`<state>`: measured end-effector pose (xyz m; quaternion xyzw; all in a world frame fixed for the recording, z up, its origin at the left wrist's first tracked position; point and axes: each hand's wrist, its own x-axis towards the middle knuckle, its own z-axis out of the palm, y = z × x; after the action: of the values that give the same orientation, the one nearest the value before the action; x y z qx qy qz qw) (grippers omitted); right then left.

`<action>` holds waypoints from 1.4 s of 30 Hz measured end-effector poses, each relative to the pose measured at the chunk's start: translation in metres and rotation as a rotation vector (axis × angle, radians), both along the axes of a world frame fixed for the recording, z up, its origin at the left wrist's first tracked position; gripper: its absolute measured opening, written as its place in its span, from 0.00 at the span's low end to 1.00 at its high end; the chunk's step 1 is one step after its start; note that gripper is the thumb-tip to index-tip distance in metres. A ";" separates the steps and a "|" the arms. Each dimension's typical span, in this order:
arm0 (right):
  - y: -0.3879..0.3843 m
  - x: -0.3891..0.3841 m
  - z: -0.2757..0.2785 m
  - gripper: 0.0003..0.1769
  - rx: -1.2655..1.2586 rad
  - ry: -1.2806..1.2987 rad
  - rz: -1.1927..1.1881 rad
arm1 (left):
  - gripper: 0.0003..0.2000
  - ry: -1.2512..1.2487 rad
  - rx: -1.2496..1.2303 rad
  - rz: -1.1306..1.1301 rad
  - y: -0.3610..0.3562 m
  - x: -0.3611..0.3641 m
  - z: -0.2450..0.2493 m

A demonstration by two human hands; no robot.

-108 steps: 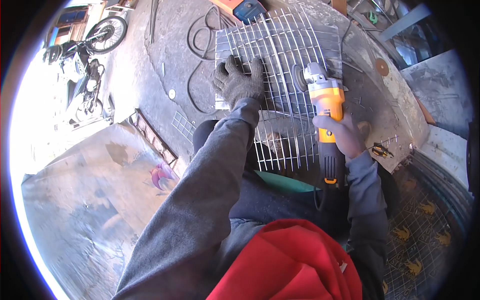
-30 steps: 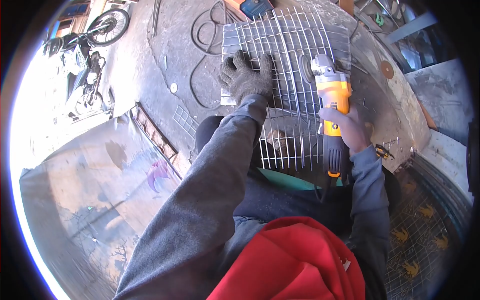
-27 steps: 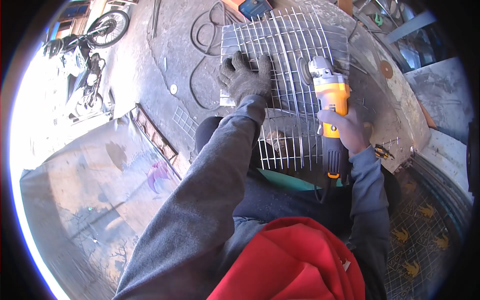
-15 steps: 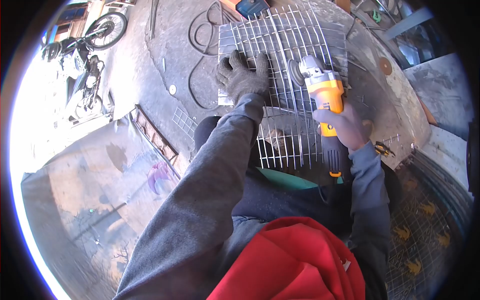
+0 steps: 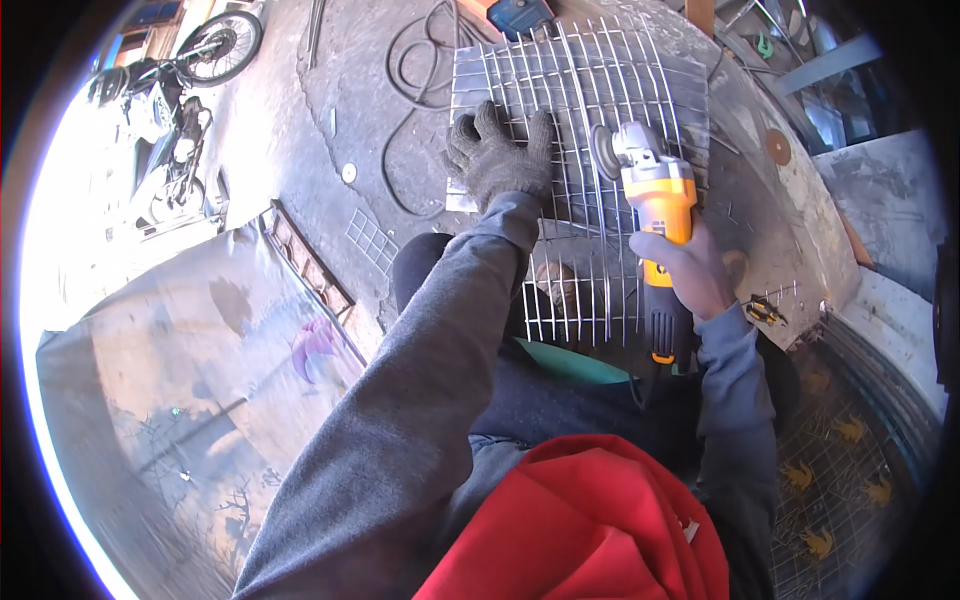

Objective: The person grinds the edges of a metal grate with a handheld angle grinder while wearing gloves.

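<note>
My left hand (image 5: 500, 160), in a dark knitted glove, lies with spread fingers on the left part of a metal wire grid (image 5: 590, 100). Under the grid is a grey sheet (image 5: 690, 90). My right hand (image 5: 697, 268) is wrapped round the yellow and black body of an angle grinder (image 5: 661, 200). The grinder's disc (image 5: 605, 152) is at the grid's bars, right of my left hand; whether it touches them I cannot tell.
A blue and orange box (image 5: 515, 14) and a looped cable (image 5: 395, 120) lie beyond the grid. A small grid piece (image 5: 371, 241) is at the left. Pliers (image 5: 765, 311) lie at the right. A motorcycle (image 5: 180, 130) stands far left. A brown disc (image 5: 777, 147) is at the right.
The whole view has shifted slightly, with the grid, floor items and both hands a little further right. My left hand remains spread on the grid and my right hand still holds the grinder.
</note>
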<state>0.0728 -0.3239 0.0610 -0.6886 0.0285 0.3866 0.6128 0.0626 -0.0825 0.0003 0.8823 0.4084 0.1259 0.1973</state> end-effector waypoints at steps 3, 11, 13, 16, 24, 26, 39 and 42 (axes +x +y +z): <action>-0.010 -0.006 0.001 0.26 0.057 0.030 -0.047 | 0.43 0.011 0.016 0.020 0.000 0.001 0.000; -0.007 -0.010 0.012 0.24 0.165 0.115 -0.149 | 0.42 0.005 0.033 0.016 -0.001 0.000 -0.002; -0.007 -0.001 0.009 0.24 0.150 0.101 -0.123 | 0.43 0.016 0.027 0.035 -0.001 -0.001 0.001; -0.002 0.005 0.008 0.23 0.137 0.068 -0.116 | 0.44 0.041 0.015 0.012 0.000 0.000 0.006; 0.005 0.003 -0.017 0.27 0.032 -0.080 -0.036 | 0.56 0.087 -0.066 -0.012 0.002 0.000 0.007; 0.006 0.005 -0.012 0.26 0.067 -0.042 -0.060 | 0.56 0.084 -0.072 -0.007 0.002 -0.001 0.007; -0.017 0.015 0.032 0.22 0.134 -0.017 -0.074 | 0.51 0.035 0.006 -0.017 -0.001 -0.001 0.008; -0.017 0.003 0.011 0.25 0.044 -0.058 0.007 | 0.54 0.088 -0.104 -0.002 0.000 0.001 0.013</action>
<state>0.0754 -0.3407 0.0716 -0.6858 -0.0002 0.3693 0.6271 0.0632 -0.0821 0.0130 0.8760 0.4216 0.0655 0.2250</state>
